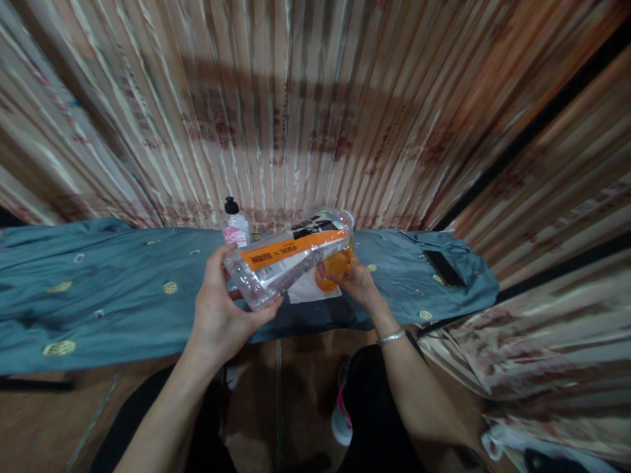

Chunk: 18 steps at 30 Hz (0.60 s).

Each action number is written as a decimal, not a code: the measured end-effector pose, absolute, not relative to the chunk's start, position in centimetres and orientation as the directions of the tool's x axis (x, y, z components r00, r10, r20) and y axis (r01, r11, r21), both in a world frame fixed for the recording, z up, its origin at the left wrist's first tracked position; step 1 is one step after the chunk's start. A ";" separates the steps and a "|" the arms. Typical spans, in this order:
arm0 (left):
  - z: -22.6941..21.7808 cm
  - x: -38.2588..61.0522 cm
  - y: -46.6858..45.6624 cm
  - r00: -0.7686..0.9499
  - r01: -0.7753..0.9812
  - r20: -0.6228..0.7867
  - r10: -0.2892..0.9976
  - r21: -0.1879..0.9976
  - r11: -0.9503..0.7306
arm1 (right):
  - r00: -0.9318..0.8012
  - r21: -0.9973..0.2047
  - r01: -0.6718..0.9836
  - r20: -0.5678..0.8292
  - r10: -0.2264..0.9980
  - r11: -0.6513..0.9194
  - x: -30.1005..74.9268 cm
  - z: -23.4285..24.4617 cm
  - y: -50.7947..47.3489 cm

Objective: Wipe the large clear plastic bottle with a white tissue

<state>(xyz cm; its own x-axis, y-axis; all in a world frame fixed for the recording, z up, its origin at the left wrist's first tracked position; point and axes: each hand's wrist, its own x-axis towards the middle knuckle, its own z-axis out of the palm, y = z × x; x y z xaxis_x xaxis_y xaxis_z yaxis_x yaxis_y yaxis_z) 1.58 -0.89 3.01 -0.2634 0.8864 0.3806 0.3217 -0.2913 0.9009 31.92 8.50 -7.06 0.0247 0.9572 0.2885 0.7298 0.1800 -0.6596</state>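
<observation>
Just left of centre, the left hand (219,315) grips the base of the clear plastic bottle (288,259), orange band and black print on its label, tilted neck-up to the right above the teal cloth (98,289), while the right hand (357,282) cups a round orange object (332,268) under that neck.

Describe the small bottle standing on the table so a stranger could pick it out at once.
Find the long table draped in blue-grey cloth before the striped curtain. At the middle of its back edge, just beyond the left hand, stands the small bottle. Unlike the large clear orange-labelled bottle held tilted in front, it is upright, with a black cap and pink label.
</observation>
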 end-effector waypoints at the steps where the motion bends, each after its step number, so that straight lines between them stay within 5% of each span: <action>1: 3.0 1.6 -0.9 -0.264 0.321 0.384 0.885 0.900 -0.295 | 0.025 -0.660 0.730 0.286 0.958 0.178 31.9 -7.0 8.5; 18: 3.0 1.6 -0.9 -0.246 0.339 0.408 0.879 0.886 -0.316 | 0.023 -0.638 0.749 0.297 0.954 0.181 31.7 -6.8 8.4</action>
<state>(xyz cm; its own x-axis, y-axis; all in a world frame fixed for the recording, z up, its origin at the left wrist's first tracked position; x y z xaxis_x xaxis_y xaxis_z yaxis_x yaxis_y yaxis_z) 1.60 -0.91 3.01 -0.2456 0.8794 0.4078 0.3391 -0.3162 0.8861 31.72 8.41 -6.78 0.0228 0.9545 0.2974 0.7489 0.1807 -0.6375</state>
